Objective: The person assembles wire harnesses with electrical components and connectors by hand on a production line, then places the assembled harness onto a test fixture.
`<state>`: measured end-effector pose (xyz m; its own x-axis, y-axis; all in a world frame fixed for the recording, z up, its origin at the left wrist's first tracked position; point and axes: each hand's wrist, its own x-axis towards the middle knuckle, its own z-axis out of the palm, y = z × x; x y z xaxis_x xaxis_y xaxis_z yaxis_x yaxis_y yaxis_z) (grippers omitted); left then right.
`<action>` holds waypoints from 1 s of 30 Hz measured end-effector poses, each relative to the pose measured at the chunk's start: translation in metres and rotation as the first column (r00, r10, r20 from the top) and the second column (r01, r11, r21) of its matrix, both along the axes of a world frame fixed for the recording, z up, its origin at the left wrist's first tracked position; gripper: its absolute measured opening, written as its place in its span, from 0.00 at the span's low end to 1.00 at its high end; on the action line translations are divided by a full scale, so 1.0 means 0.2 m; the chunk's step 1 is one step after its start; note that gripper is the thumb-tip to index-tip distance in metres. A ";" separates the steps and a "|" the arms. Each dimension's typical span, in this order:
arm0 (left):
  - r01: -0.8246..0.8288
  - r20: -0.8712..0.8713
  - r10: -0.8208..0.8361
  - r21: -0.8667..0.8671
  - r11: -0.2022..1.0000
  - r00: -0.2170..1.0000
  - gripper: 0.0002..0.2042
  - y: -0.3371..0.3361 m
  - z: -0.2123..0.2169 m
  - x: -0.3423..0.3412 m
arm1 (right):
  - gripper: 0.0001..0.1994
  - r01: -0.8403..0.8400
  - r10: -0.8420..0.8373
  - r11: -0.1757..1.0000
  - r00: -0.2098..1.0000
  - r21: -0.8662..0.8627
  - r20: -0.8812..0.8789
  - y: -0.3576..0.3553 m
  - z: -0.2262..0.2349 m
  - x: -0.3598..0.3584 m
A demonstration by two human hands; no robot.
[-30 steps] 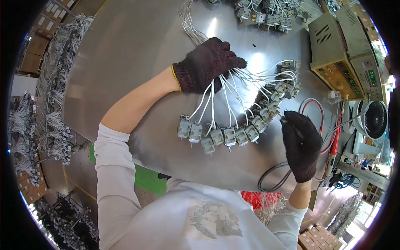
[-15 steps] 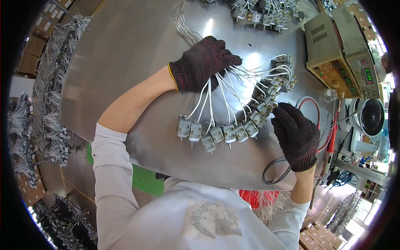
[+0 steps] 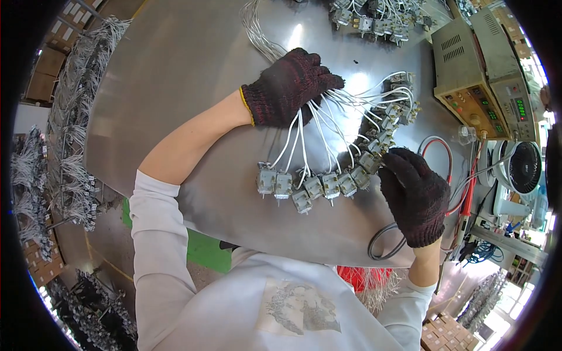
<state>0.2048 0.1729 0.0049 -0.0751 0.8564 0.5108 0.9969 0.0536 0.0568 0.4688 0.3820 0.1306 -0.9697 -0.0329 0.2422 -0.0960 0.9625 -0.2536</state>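
My left hand, in a dark knitted glove with a yellow cuff edge, is closed round a bundle of white wires above the metal table. From it the wires fan out to several small boxy grey metal parts with short pins, lying in a curved row. My right hand, gloved alike, is at the right side of the row with its fingers curled together. Its fingertips reach the edge of one boxy part; what they hold, if anything, is hidden. A grey cable loops beside that wrist.
Two stacked bench instruments with lit green displays stand at the right of the metal table. Near them lie red and grey leads and a fan. More wired parts lie at the far side. Hanging wire bundles line the left.
My left hand has shifted slightly right with the wires, and the near end of the row of parts has slid right. My right hand has barely moved, its fingertips now closer against the row.
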 end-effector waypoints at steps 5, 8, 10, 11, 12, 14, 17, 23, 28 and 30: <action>-0.004 0.039 0.005 -0.011 1.000 0.999 0.41 0.02 0.01 0.01 | 0.17 -0.042 0.040 0.990 0.999 0.133 0.020 0.03 0.01 0.00; -0.010 0.061 0.012 -0.038 0.999 0.998 0.40 0.02 0.00 -0.01 | 0.17 -0.082 0.076 0.979 0.996 0.188 0.038 0.04 0.02 -0.01; 0.003 0.073 0.000 -0.030 1.000 0.997 0.40 0.02 -0.01 -0.01 | 0.16 -0.101 0.091 0.968 0.994 0.228 0.055 0.05 0.02 -0.01; 0.004 0.072 -0.003 -0.016 1.000 0.997 0.39 0.02 0.00 -0.01 | 0.16 -0.098 0.087 0.968 0.995 0.229 0.057 0.05 0.02 0.00; 0.006 0.071 -0.006 -0.002 1.000 0.997 0.39 0.03 0.00 0.00 | 0.16 -0.071 0.061 0.982 0.996 0.173 0.063 0.04 0.02 0.00; -0.010 0.050 0.010 -0.003 1.000 0.999 0.39 0.02 0.00 0.01 | 0.16 -0.050 0.043 0.993 0.997 0.111 0.068 0.04 0.01 0.01; -0.013 -0.001 0.013 0.025 1.000 1.000 0.39 0.02 0.02 0.02 | 0.16 0.039 -0.038 0.965 0.999 -0.260 0.009 0.03 0.00 0.05; -0.029 0.017 0.029 0.005 1.000 0.999 0.40 0.02 0.01 0.02 | 0.18 -0.116 0.113 0.992 0.990 0.039 0.081 0.02 0.02 0.03; 0.010 0.059 -0.011 0.022 1.000 0.998 0.40 0.02 0.00 0.00 | 0.20 -0.251 0.245 0.951 0.968 0.182 0.054 0.07 0.02 0.02; -0.009 0.020 0.008 0.046 0.999 1.000 0.40 0.02 0.01 0.01 | 0.21 -0.275 0.271 0.941 0.961 0.196 0.046 0.07 0.02 0.02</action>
